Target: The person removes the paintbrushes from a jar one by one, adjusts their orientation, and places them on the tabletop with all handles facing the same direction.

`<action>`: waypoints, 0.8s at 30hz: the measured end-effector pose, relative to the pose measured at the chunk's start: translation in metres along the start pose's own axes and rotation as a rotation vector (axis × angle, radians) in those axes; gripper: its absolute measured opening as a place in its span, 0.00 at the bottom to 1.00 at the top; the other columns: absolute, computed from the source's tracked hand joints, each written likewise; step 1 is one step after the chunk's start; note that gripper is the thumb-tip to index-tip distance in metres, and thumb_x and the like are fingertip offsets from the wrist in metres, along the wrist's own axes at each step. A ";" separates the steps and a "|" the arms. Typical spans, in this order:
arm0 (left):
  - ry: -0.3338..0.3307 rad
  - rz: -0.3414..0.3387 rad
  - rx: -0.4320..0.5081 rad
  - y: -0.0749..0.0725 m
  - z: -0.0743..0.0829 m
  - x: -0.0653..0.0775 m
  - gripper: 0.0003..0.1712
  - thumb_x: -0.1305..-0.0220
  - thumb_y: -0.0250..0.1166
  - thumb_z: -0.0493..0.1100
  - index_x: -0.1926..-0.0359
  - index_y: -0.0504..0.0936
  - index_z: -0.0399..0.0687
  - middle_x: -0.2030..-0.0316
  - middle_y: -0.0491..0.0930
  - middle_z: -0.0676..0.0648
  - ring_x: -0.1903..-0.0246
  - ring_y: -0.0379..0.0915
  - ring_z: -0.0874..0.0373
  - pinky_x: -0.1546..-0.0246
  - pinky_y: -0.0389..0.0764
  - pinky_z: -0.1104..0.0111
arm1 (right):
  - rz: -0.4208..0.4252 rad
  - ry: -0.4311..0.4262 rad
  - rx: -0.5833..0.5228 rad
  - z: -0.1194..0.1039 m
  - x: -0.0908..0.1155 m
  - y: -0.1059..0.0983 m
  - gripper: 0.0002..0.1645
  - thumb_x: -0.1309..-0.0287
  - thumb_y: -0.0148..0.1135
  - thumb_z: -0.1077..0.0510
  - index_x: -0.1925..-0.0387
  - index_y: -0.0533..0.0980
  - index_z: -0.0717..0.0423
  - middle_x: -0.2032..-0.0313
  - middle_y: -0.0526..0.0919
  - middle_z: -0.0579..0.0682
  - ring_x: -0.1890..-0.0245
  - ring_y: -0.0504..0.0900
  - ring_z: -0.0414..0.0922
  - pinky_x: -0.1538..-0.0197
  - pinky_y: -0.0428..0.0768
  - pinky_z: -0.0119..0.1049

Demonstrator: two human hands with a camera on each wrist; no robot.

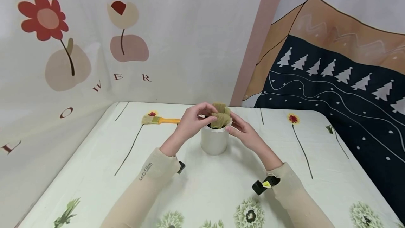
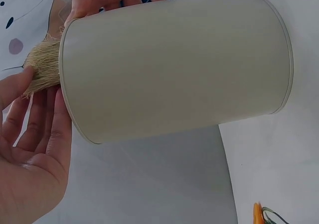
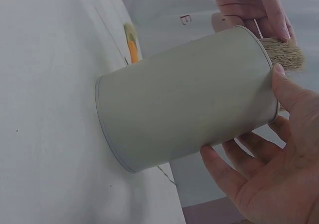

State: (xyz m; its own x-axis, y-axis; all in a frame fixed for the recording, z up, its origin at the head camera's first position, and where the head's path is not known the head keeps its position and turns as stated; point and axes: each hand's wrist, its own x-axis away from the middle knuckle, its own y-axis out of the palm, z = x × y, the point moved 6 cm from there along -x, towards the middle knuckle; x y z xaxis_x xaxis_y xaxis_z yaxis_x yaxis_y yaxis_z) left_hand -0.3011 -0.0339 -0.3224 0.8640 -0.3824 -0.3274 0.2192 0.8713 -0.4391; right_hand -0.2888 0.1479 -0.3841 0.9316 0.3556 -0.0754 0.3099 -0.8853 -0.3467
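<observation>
A white cylindrical container (image 1: 214,143) stands upright on the table, with several paintbrushes (image 1: 219,119) in it, bristles up. My left hand (image 1: 193,121) is at the far left of its rim. In the left wrist view its thumb and fingers pinch the tan bristles (image 2: 44,67) of one brush. From the other side my right hand (image 1: 246,135) holds the container. The right wrist view shows the thumb at the rim and the fingers (image 3: 224,171) curved along the container wall (image 3: 184,99). The brush handles are hidden inside.
Left of the container lies another paintbrush (image 1: 155,119) with an orange handle, its handle end behind my left hand. A flower-printed cloth (image 1: 202,192) covers the table. Printed curtains (image 1: 190,45) hang close behind the table's back edge.
</observation>
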 end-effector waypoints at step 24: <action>0.003 0.130 0.065 -0.028 0.014 0.004 0.07 0.37 0.70 0.40 0.59 0.83 0.46 0.58 0.85 0.45 0.54 0.83 0.54 0.53 0.87 0.62 | 0.007 0.014 0.004 0.002 0.000 0.000 0.41 0.27 0.55 0.53 0.21 0.48 0.51 0.22 0.52 0.60 0.24 0.55 0.63 0.29 0.69 0.58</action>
State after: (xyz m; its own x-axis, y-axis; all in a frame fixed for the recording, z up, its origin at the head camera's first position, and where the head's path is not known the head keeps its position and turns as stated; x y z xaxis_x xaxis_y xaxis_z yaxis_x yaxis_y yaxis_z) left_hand -0.2971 -0.0557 -0.2995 0.8859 -0.2653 -0.3805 0.1342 0.9318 -0.3372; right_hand -0.2894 0.1483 -0.3863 0.9364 0.3448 -0.0650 0.3022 -0.8867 -0.3499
